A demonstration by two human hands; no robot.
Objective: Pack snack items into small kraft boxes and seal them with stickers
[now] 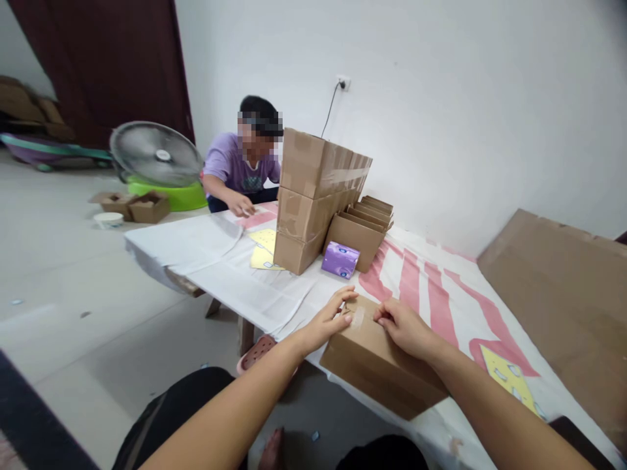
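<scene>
A closed cardboard box [372, 339] sits at the near edge of the cloth-covered table, directly in front of me. Across its top runs a short strip of clear tape [359, 318]. Resting on the box's far left corner is my left hand [333, 314], its fingers stretched out and apart. My right hand [402, 324] is on the top of the same box, right of the tape, with its fingers curled and pressed together. Whatever they pinch, if anything, is hidden. Just beyond the box lies a purple shiny pack [341, 260].
Stacked taped cardboard boxes [300, 209] stand on the table [313, 297], beside a row of open boxes [355, 236]. Another person [228, 163] sits behind them, a hand on the table. A fan [157, 155] stands left; a large cardboard sheet [553, 307] leans at right.
</scene>
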